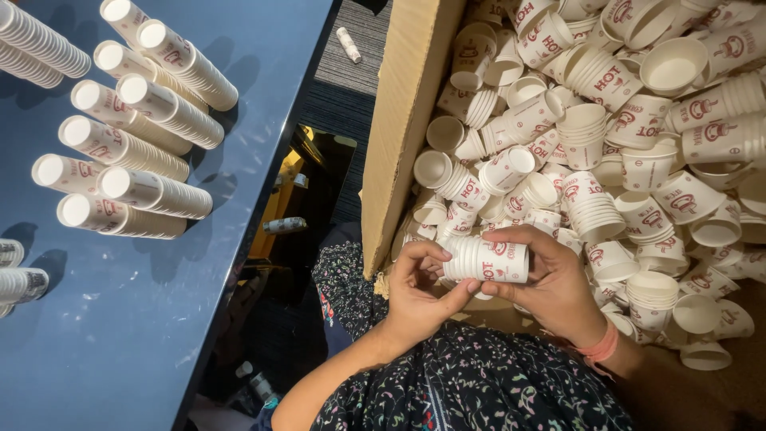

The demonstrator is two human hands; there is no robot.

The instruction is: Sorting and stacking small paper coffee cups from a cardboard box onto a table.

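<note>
While the person sits beside the big cardboard box (403, 120), both hands meet just over its near corner around a short stack of nested paper cups (487, 259). The stack lies sideways, white with red print, its open end facing the left hand. The right hand (554, 283) wraps it from the far side, fingers (519, 236) curled over the top and thumb underneath, so the grip is closed on the stack. The left hand (415, 287) sits at the open end: its thumb presses up against the lower rim, and its other fingers (423, 251) bend in toward the rim, pinching there. A pink band (600, 349) circles the right wrist.

Behind the hands the box is filled with loose paper cups (606, 120) of the same kind, some single, some nested in short stacks, lying in every direction. To the left stands a dark blue desk (136, 319), well apart from the hands, with long cup stacks (136, 136) lying on it side by side in rows, rims toward the camera. More stacks poke in at the desk's left edge. Between desk and box lies a dark carpeted floor (351, 104) with one small stack (349, 45) on it. The person's floral clothing (471, 383) fills the bottom of the view.
</note>
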